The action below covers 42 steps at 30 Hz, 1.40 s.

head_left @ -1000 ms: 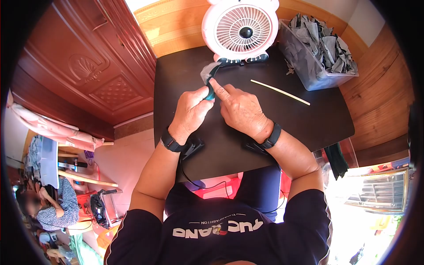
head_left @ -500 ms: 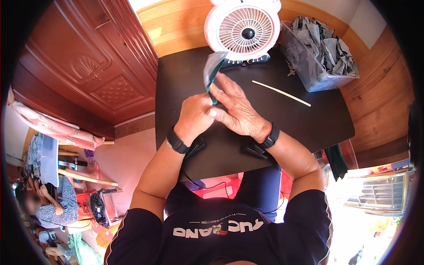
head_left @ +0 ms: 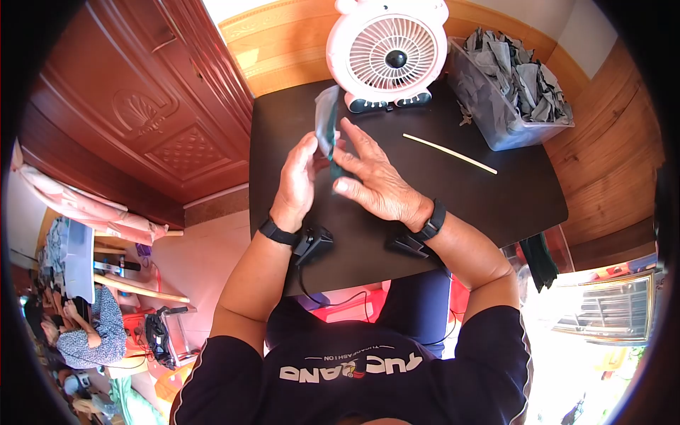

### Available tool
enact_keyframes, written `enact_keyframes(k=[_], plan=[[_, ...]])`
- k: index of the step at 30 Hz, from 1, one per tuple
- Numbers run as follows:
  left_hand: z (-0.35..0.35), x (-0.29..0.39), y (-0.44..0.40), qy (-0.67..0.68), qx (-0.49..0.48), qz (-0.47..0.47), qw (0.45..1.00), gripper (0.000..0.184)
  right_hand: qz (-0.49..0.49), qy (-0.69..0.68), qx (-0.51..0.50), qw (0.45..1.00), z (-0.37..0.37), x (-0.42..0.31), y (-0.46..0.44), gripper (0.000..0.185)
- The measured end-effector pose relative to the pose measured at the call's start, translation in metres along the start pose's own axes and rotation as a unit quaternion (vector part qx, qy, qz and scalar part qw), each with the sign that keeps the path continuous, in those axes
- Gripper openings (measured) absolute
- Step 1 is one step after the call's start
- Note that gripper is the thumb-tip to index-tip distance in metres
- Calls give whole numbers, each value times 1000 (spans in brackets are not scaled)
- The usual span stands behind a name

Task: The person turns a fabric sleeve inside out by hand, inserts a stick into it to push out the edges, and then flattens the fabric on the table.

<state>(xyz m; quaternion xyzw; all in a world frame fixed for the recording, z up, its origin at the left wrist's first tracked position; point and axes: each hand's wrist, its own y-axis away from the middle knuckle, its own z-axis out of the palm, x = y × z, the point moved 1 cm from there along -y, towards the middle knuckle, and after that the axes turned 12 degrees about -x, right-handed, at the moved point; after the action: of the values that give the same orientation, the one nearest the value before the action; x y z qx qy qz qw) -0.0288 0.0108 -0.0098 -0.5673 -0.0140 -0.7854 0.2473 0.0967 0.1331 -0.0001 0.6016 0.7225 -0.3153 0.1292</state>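
Observation:
A narrow grey cloth piece with a dark green edge stands upright between my hands above the dark table. My left hand holds it from the left, thumb and fingers raised; some of those fingers are hidden behind the cloth. On the other side is my right hand, fingers spread and index finger stretched out. Its fingertips touch or nearly touch the lower green part, which is blurred. A thin pale stick lies on the table to the right of my hands.
A pink fan stands at the table's back. Right of it, a clear plastic bin is heaped with grey cloth pieces. Black devices sit near the table's front edge. Another person sits at far left.
My left hand has opened from a fist-like grip and shifted slightly left. The cloth has turned more upright and moved left. My right hand stays spread in nearly the same place.

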Motion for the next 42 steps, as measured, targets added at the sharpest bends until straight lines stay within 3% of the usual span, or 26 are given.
enact_keyframes(k=[2,6,10,30,33,37,40,42], plan=[[8,0,1,106,-4,-26,994,46,-34,18,1,999,6,-3,-1,66],[22,-12,8,89,60,56,993,41,-17,55,-4,998,9,-7,-1,68],[27,-18,11,120,85,65,987,41,7,102,-14,995,13,-14,-1,73],[48,-9,17,104,53,21,993,52,7,163,1,987,10,-21,0,97],[62,-4,13,99,57,42,993,52,9,108,31,994,14,-12,-1,98],[52,-12,13,0,-4,63,998,52,-14,65,55,996,10,-13,-2,92],[45,-24,14,39,-59,6,997,54,-26,42,78,996,1,-9,-3,80],[48,-19,11,70,9,8,997,55,-24,4,76,997,2,-5,-5,75]])
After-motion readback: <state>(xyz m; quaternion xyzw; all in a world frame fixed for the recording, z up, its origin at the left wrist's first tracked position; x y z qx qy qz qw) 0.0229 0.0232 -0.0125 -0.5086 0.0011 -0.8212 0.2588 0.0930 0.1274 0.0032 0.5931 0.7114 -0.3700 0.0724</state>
